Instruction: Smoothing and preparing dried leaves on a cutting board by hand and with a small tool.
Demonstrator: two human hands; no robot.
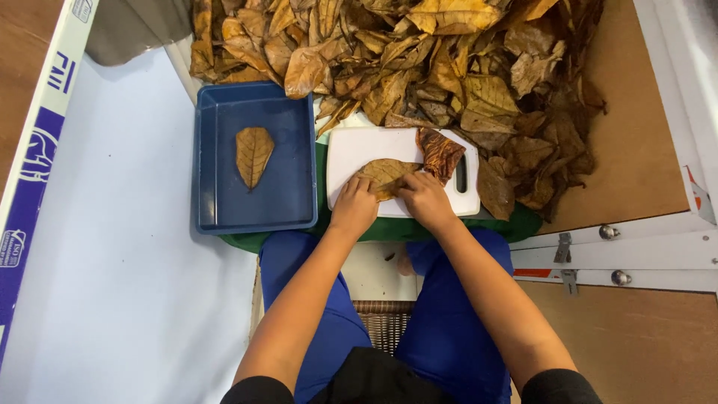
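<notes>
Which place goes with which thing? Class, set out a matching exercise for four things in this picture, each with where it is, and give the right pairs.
Things:
1. single leaf
2. cutting board
3. pile of dry leaves
4. left hand

Places:
A. heaped beyond the board, at the top of the view
B. lying alone inside the blue tray
C. pressing on a brown leaf beside the right hand
D. resting on a green cloth, to the right of the tray

Pairs: 1-B, 2-D, 3-A, 4-C
</notes>
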